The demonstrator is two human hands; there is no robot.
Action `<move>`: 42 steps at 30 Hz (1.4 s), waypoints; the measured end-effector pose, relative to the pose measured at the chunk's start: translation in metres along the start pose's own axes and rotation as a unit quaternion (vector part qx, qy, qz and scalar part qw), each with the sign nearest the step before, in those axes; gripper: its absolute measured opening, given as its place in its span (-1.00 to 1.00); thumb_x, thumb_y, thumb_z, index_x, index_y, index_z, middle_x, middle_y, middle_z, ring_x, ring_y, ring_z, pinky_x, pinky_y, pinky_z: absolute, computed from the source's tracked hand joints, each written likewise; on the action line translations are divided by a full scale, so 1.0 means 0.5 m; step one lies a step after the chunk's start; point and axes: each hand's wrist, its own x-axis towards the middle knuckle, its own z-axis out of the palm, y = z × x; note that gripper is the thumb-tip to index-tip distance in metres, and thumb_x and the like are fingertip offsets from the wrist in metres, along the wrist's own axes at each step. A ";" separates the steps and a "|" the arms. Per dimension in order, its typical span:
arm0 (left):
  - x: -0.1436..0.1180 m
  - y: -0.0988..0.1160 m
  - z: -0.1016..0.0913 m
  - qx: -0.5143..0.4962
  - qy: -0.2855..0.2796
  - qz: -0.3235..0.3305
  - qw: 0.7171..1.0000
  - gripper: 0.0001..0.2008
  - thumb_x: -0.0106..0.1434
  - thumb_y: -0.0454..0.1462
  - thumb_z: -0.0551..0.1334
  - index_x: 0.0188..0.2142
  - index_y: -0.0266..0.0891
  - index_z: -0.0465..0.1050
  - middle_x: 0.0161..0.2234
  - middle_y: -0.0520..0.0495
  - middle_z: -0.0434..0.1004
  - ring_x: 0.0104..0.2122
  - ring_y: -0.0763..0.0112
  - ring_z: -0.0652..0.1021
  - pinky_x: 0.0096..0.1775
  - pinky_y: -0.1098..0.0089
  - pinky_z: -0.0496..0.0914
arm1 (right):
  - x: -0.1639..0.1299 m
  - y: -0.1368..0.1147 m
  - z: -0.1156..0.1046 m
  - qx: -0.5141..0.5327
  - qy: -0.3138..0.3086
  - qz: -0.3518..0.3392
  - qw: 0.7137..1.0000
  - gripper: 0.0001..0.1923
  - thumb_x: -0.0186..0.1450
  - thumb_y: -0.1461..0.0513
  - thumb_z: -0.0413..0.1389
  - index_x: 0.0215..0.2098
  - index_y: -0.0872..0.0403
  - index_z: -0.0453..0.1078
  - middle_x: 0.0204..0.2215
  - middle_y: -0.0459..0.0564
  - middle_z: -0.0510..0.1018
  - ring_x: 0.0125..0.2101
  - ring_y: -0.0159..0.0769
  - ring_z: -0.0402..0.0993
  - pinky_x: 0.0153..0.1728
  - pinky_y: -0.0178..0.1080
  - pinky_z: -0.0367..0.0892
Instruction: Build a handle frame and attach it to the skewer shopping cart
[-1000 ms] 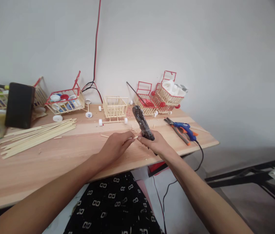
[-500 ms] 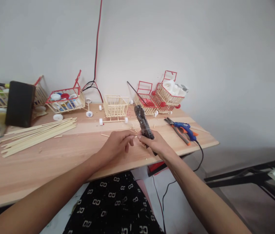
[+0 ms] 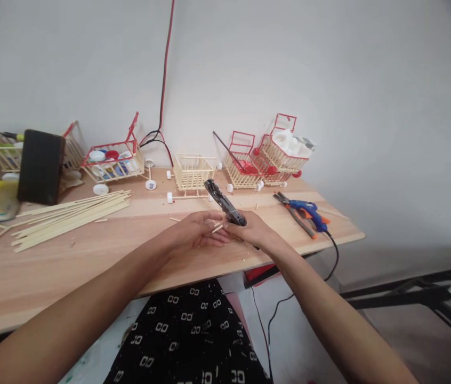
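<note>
My right hand [image 3: 251, 228] is closed around a black hand tool [image 3: 225, 202], which tilts up and to the left; its exact kind is unclear. A short piece of wooden stick [image 3: 217, 228] shows between the two hands, near my right thumb tip. I cannot tell which hand bears it. My left hand [image 3: 199, 229] is open beside it, with the fingers stretched under the piece and the thumb above. Just behind the hands stands a small stick-built cart [image 3: 192, 173] with white wheels.
Loose wooden sticks [image 3: 71, 218] lie at left, near a black upright case [image 3: 41, 166]. A cart filled with bottle caps [image 3: 111, 160] and red-trimmed carts [image 3: 245, 165] line the wall. Orange-handled pliers [image 3: 301, 221] and a blue glue gun [image 3: 309, 209] lie right, its cable over the table edge.
My left hand has turned its fingers open beneath the short stick piece, which now shows more clearly. The black tool has tipped further left. The view has shifted slightly.
</note>
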 end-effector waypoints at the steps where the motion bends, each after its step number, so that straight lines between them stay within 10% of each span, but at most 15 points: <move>1: 0.000 0.000 0.000 0.002 -0.005 -0.001 1.000 -0.62 0.22 -0.40 0.24 0.04 -0.40 0.30 -0.29 -0.28 0.61 -0.28 0.29 0.63 -0.18 0.30 0.46 | 0.002 0.002 0.001 -0.007 0.002 -0.002 1.000 -0.89 0.09 0.19 0.10 -0.49 0.10 0.35 -0.57 -0.11 0.43 -0.51 -0.37 0.30 -0.45 -0.32 0.19; 17: -0.005 0.003 0.004 0.117 0.023 0.039 0.992 -0.62 0.22 -0.24 0.29 -0.07 -0.29 0.18 -0.47 -0.10 0.60 -0.54 0.40 0.59 -0.54 0.49 0.36 | -0.007 -0.014 0.021 -0.006 0.025 -0.016 1.000 -0.88 0.10 0.23 0.12 -0.38 0.09 0.44 -0.47 -0.08 0.55 -0.43 -0.31 0.42 -0.37 -0.29 0.27; 42: -0.023 0.018 0.012 0.119 -0.011 0.005 0.993 -0.71 0.21 -0.11 0.28 -0.24 -0.31 0.41 -0.24 -0.25 0.62 -0.32 0.34 0.61 -0.30 0.36 0.46 | -0.026 0.012 -0.023 0.157 -0.027 0.005 0.987 -0.73 0.16 0.09 0.13 -0.57 0.08 0.27 -0.64 -0.15 0.34 -0.60 -0.42 0.25 -0.52 -0.32 0.19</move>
